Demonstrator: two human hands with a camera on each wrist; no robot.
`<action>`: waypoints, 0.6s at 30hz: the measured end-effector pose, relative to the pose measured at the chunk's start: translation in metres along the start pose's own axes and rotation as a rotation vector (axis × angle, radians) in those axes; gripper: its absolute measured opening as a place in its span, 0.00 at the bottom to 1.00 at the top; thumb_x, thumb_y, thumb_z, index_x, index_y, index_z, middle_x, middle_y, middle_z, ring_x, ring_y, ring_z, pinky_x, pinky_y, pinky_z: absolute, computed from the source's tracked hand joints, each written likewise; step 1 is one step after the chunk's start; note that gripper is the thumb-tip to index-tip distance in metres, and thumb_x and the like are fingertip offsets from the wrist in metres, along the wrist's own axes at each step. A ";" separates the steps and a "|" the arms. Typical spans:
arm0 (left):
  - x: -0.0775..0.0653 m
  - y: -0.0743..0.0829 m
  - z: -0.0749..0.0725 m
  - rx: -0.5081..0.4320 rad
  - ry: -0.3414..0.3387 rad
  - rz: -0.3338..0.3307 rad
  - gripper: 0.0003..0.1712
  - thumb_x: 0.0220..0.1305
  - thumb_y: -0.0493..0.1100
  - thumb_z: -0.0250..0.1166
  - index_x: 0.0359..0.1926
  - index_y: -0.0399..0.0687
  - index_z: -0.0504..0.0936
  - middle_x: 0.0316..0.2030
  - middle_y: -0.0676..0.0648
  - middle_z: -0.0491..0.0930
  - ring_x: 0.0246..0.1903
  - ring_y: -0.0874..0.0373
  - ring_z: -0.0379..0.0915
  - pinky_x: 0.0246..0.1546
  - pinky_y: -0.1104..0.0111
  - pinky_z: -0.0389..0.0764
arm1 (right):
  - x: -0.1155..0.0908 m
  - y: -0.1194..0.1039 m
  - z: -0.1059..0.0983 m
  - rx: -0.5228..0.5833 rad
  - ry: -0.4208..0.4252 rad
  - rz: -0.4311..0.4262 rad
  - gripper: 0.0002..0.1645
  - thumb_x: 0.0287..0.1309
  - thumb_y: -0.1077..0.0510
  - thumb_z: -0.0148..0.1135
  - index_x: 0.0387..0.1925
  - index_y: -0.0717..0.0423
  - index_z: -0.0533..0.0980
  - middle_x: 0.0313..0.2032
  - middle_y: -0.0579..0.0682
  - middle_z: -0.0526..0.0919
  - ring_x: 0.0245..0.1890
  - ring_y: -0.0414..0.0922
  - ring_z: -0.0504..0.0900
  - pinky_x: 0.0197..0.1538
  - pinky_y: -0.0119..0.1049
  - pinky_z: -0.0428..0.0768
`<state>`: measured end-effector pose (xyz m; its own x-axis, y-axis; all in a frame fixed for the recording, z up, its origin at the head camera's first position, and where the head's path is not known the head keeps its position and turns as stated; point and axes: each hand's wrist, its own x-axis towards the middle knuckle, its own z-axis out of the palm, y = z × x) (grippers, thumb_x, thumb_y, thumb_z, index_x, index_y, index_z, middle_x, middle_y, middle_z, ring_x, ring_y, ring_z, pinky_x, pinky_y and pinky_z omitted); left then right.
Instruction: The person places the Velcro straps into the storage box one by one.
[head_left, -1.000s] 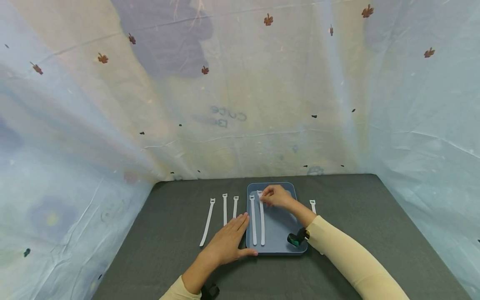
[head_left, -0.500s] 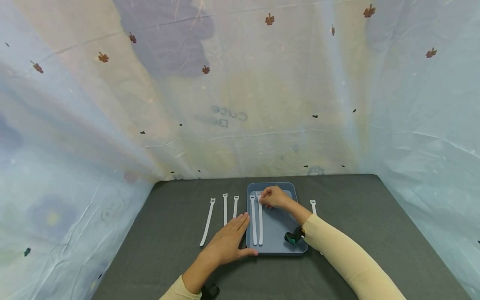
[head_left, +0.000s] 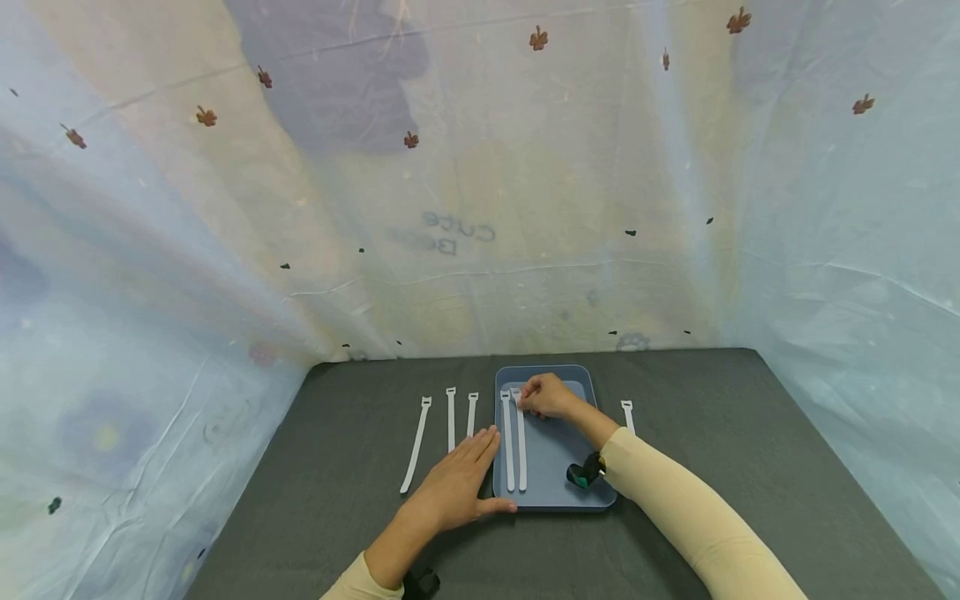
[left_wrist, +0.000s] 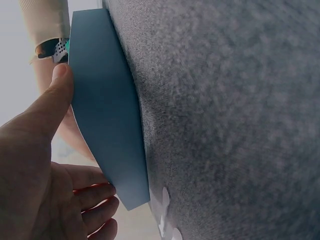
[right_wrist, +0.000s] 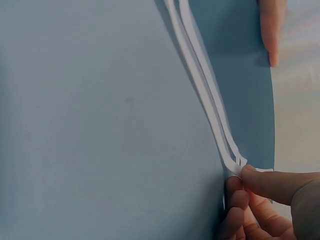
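My right hand (head_left: 551,396) pinches the slotted head end of a white cable strap (head_left: 522,454) between thumb and fingertips. That strap lies lengthwise in a shallow blue-grey tray (head_left: 551,467), close beside and nearly parallel to a second white strap (head_left: 509,454). In the right wrist view, the pinched strap (right_wrist: 198,85) bends up at its end into the fingers. My left hand (head_left: 457,487) rests against the tray's left side with straight fingers, its thumb at the near left corner. In the left wrist view, thumb and fingers touch the upper edge of the tray wall (left_wrist: 107,100).
Left of the tray, several more white straps (head_left: 416,446) lie on the dark grey cloth (head_left: 352,433), two partly hidden by the left hand. Another strap (head_left: 627,415) lies right of the tray, mostly under the right forearm. A patterned curtain (head_left: 525,208) hangs behind.
The right hand has shifted the pinched strap slightly left and nearer, closer to the second strap and more in line with it. The left hand and tray have not moved.
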<state>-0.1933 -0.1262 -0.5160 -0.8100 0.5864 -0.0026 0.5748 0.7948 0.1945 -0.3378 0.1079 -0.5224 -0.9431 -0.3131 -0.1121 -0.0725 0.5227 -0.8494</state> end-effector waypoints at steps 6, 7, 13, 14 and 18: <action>-0.001 0.000 0.001 -0.011 0.022 0.011 0.64 0.67 0.77 0.64 0.84 0.36 0.56 0.84 0.38 0.54 0.83 0.42 0.52 0.82 0.50 0.59 | 0.003 0.002 0.001 -0.006 0.011 -0.003 0.06 0.67 0.66 0.73 0.37 0.63 0.82 0.22 0.47 0.81 0.20 0.39 0.76 0.24 0.30 0.76; -0.001 0.000 0.000 -0.009 0.022 0.010 0.64 0.66 0.77 0.64 0.84 0.37 0.56 0.84 0.38 0.54 0.83 0.42 0.52 0.82 0.50 0.59 | 0.004 0.002 0.001 -0.003 0.011 0.000 0.06 0.67 0.66 0.73 0.37 0.63 0.82 0.22 0.47 0.82 0.20 0.39 0.76 0.24 0.30 0.76; -0.001 0.002 -0.001 -0.007 0.003 -0.010 0.64 0.66 0.77 0.65 0.85 0.38 0.55 0.84 0.40 0.53 0.83 0.44 0.51 0.83 0.51 0.58 | 0.003 0.003 0.001 -0.004 0.015 -0.019 0.06 0.66 0.67 0.73 0.37 0.65 0.81 0.23 0.48 0.83 0.20 0.39 0.76 0.24 0.30 0.76; -0.001 0.002 -0.001 -0.009 0.003 -0.011 0.64 0.66 0.77 0.65 0.85 0.38 0.55 0.84 0.40 0.53 0.83 0.44 0.51 0.83 0.51 0.58 | 0.002 0.003 0.001 -0.005 0.016 -0.023 0.06 0.66 0.67 0.73 0.37 0.65 0.81 0.22 0.48 0.83 0.20 0.39 0.76 0.24 0.31 0.77; -0.001 0.002 -0.001 -0.014 0.013 -0.004 0.65 0.66 0.78 0.64 0.85 0.38 0.56 0.84 0.39 0.54 0.83 0.44 0.52 0.82 0.51 0.58 | 0.000 0.001 0.001 -0.008 0.017 -0.028 0.07 0.65 0.67 0.73 0.37 0.65 0.81 0.23 0.50 0.84 0.20 0.40 0.77 0.24 0.32 0.78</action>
<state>-0.1915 -0.1258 -0.5149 -0.8136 0.5814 0.0089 0.5701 0.7946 0.2086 -0.3379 0.1076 -0.5236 -0.9459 -0.3147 -0.0797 -0.1016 0.5201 -0.8480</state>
